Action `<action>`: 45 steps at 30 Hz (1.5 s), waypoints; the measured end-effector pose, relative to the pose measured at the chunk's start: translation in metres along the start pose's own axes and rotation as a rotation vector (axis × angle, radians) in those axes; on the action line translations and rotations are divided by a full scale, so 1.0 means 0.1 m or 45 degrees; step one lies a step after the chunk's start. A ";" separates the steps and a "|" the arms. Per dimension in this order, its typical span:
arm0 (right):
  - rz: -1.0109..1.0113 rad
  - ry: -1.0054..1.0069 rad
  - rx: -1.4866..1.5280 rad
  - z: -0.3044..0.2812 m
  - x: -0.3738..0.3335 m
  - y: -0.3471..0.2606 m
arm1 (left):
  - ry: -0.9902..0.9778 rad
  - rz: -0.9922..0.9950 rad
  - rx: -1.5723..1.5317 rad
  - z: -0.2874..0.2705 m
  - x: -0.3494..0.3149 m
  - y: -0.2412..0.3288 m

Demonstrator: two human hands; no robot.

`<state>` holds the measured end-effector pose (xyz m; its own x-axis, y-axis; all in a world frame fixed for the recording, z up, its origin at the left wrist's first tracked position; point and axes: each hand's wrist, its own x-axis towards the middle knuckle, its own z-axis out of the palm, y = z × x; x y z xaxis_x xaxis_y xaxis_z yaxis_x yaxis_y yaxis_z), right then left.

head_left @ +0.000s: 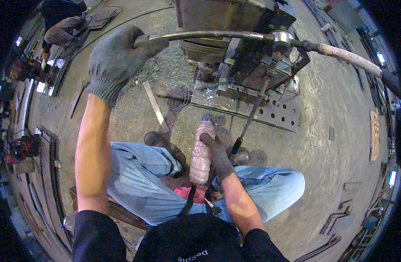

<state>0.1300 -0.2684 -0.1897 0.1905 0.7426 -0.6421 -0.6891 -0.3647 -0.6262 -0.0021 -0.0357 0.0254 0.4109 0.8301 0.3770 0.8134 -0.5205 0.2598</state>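
Note:
My left hand [115, 59], in a grey knit glove, is closed around the left end of a long metal lever [209, 35]. That bar runs right to a round steel hub [281, 41] on a dark machine [253, 65]. My right hand [219, 153], gloved as well, wraps the right side of a ribbed clear plastic bottle [201, 159] with cloudy pinkish-grey contents. The bottle stands roughly upright in the picture between my knees, its neck toward the machine. Part of my right hand's fingers is hidden behind the bottle.
A steel plate with round holes [270, 114] lies under the machine, and a slanting rod [253, 115] reaches down from it. A flat metal strip [156, 107] lies on the floor among metal shavings. Another person [63, 28] crouches at the far left. Bar stock [45, 174] lies along the left.

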 end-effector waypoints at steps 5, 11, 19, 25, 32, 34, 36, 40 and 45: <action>0.040 -0.017 -0.007 0.03 -0.04 -0.02 | -0.170 0.127 0.462 -0.16 0.09 0.07; 0.051 -0.009 -0.090 0.05 -0.04 -0.03 | -0.157 0.194 0.382 0.01 0.19 -0.09; 0.193 -0.014 0.207 -0.19 0.25 0.22 | -0.068 0.145 0.379 0.10 0.14 -0.11; 0.183 -0.104 0.266 -0.25 0.33 0.27 | -0.053 0.119 0.366 0.12 0.16 -0.12; 0.090 -0.125 0.250 -0.35 0.44 0.37 | -0.076 0.125 0.354 0.12 0.16 -0.07; 0.065 -0.082 0.224 -0.24 0.37 0.31 | -0.029 0.138 0.350 0.13 0.14 -0.10; 0.081 0.014 0.175 -0.07 0.13 0.14 | -0.037 0.117 0.322 0.12 0.13 -0.12; -0.131 0.021 -0.048 0.02 0.02 0.03 | -0.039 0.111 0.348 0.14 0.13 -0.12; -0.038 -0.063 -0.100 0.05 -0.04 -0.02 | -0.048 0.114 0.344 0.12 0.14 -0.09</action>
<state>0.1275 -0.2682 -0.1835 0.1738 0.7799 -0.6013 -0.6262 -0.3837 -0.6787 0.0012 -0.0171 0.0174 0.4972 0.7927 0.3529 0.8512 -0.5244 -0.0212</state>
